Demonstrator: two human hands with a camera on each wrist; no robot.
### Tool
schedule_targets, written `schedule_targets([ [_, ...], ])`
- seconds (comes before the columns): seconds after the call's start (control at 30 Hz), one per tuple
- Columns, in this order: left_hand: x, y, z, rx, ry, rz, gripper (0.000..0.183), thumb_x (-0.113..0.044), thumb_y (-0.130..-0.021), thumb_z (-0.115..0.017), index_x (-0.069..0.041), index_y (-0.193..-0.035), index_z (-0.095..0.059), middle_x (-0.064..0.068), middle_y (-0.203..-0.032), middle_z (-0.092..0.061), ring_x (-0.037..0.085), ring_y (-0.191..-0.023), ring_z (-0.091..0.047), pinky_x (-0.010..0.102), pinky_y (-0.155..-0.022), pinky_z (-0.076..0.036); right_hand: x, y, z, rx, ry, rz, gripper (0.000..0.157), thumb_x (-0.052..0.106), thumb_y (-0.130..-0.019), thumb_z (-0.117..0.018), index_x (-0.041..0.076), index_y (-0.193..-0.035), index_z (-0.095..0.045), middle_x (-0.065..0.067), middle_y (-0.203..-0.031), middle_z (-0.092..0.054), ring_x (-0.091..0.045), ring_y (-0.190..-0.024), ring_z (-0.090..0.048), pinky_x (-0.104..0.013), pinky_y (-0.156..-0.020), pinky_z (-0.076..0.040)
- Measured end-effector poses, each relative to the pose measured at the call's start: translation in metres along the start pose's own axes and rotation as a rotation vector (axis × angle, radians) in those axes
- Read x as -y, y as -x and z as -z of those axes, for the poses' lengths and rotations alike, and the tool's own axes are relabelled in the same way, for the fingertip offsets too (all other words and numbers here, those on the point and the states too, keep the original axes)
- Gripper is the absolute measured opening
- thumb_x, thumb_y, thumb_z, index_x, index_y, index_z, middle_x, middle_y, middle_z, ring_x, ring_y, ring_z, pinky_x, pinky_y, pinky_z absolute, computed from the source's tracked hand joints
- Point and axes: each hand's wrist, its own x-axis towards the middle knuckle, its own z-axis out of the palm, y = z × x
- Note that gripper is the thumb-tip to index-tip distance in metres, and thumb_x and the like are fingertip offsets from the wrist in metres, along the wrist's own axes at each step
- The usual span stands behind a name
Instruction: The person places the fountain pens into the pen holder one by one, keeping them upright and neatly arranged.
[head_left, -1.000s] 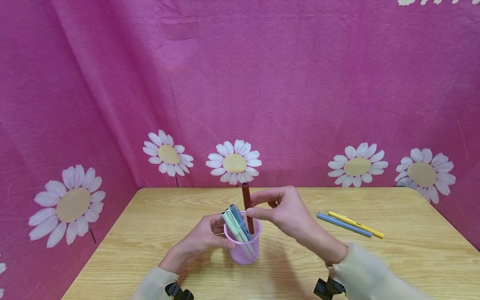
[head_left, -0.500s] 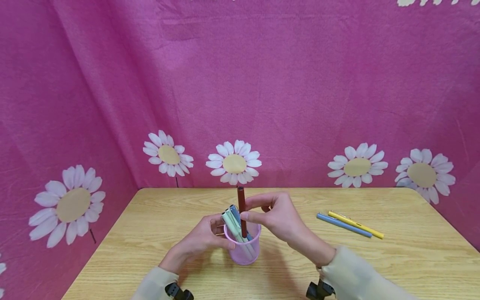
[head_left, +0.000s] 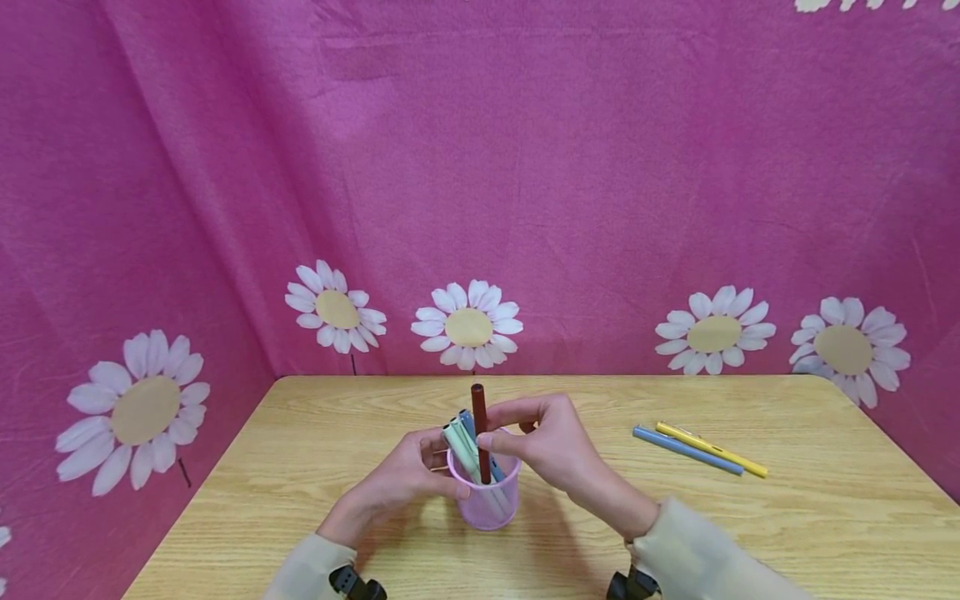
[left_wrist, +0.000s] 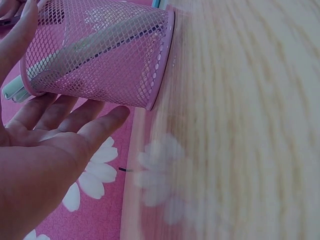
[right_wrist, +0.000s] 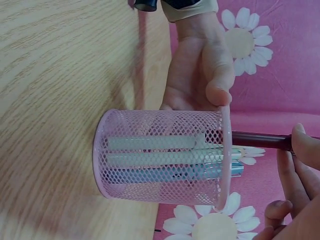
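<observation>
A pink mesh pen holder [head_left: 489, 510] stands upright on the wooden table. My left hand [head_left: 411, 469] holds it from the left, thumb at the near rim and fingers along the far side. Between thumb and forefinger my right hand [head_left: 558, 444] pinches a dark brown pen [head_left: 479, 407], upright over the holder. In the right wrist view the lower end of the brown pen [right_wrist: 260, 139] sits just inside the rim. Light green pens [head_left: 461, 447] and a blue-grey pen [head_left: 467, 422] lean inside the holder, their tops above the rim.
On the right of the table [head_left: 315, 417], a light blue pen [head_left: 687, 451] and a yellow pen [head_left: 712, 448] lie close together. Behind the table hangs a magenta cloth [head_left: 585, 183] printed with white daisies.
My right hand has shifted left and lower with the brown pen, whose lower end has gone down toward the near side of the holder. The left hand and the holder stay put.
</observation>
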Motion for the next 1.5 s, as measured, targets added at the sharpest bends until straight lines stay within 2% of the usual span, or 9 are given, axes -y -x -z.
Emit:
schedule_targets([
  [0.27,-0.001,0.002,0.000,-0.016,-0.027,0.029,0.063,-0.005,-0.087,-0.085,0.006,-0.143,-0.057,0.016,-0.132,-0.068,0.031,-0.119,-0.065,0.040,-0.104,-0.054,-0.006,0.001,-0.004,0.021,-0.017,0.000,0.020,0.008,-0.082,-0.089,0.004,-0.101,-0.084,-0.006,-0.097,-0.080,-0.021,-0.095,-0.068,-0.027,-0.073,-0.050],
  [0.43,0.000,0.001,0.001,-0.008,-0.021,0.024,0.065,-0.008,-0.086,-0.087,0.004,-0.143,-0.058,0.015,-0.132,-0.068,0.031,-0.119,-0.066,0.040,-0.103,-0.054,-0.009,0.002,-0.006,0.037,-0.011,-0.003,0.021,0.009,-0.082,-0.089,0.004,-0.102,-0.084,-0.005,-0.096,-0.080,-0.020,-0.096,-0.068,-0.028,-0.078,-0.051],
  [0.57,0.001,0.000,0.001,-0.004,-0.009,0.015,0.064,-0.005,-0.086,-0.086,0.006,-0.142,-0.058,0.015,-0.131,-0.068,0.030,-0.119,-0.066,0.039,-0.103,-0.055,-0.012,0.002,-0.007,0.045,-0.010,0.005,0.022,0.009,-0.081,-0.089,0.003,-0.102,-0.084,-0.005,-0.094,-0.080,-0.019,-0.094,-0.068,-0.028,-0.079,-0.052],
  [0.87,0.000,0.000,0.000,0.001,-0.006,0.016,0.065,-0.005,-0.086,-0.086,0.006,-0.144,-0.057,0.016,-0.133,-0.068,0.030,-0.120,-0.066,0.039,-0.103,-0.054,-0.015,0.004,-0.010,0.051,0.046,-0.012,0.024,0.012,-0.081,-0.091,0.006,-0.103,-0.084,-0.003,-0.093,-0.080,-0.014,-0.075,-0.058,-0.024,-0.060,-0.045],
  [1.07,0.001,0.001,0.001,0.003,-0.013,0.018,0.065,-0.007,-0.086,-0.086,0.002,-0.144,-0.059,0.014,-0.132,-0.068,0.030,-0.118,-0.066,0.039,-0.102,-0.055,-0.018,0.004,-0.012,0.066,0.075,0.004,0.020,0.013,-0.081,-0.091,0.008,-0.100,-0.085,0.001,-0.089,-0.079,-0.007,-0.059,-0.045,-0.021,-0.051,-0.038],
  [1.17,0.001,0.001,0.001,0.002,-0.016,0.014,0.066,-0.005,-0.086,-0.086,0.002,-0.145,-0.058,0.014,-0.132,-0.068,0.030,-0.118,-0.066,0.039,-0.102,-0.055,-0.018,0.004,-0.012,0.064,0.088,0.004,0.021,0.014,-0.081,-0.091,0.009,-0.100,-0.085,0.002,-0.089,-0.079,-0.007,-0.059,-0.045,-0.021,-0.050,-0.039],
  [1.3,0.001,0.000,0.000,-0.001,-0.009,0.018,0.069,-0.003,-0.085,-0.085,0.003,-0.147,-0.056,0.016,-0.135,-0.067,0.030,-0.121,-0.065,0.039,-0.104,-0.053,-0.020,0.003,-0.013,0.068,0.100,0.014,0.019,0.013,-0.080,-0.091,0.009,-0.098,-0.085,0.001,-0.088,-0.079,-0.009,-0.064,-0.053,-0.022,-0.052,-0.043],
  [1.5,0.000,0.000,0.000,-0.006,-0.004,0.009,0.072,-0.001,-0.086,-0.084,0.007,-0.149,-0.051,0.019,-0.137,-0.065,0.033,-0.123,-0.065,0.039,-0.105,-0.053,-0.020,0.002,-0.010,0.060,0.138,0.045,0.017,0.011,-0.082,-0.090,0.007,-0.098,-0.085,0.002,-0.089,-0.079,-0.007,-0.062,-0.051,-0.022,-0.050,-0.040],
])
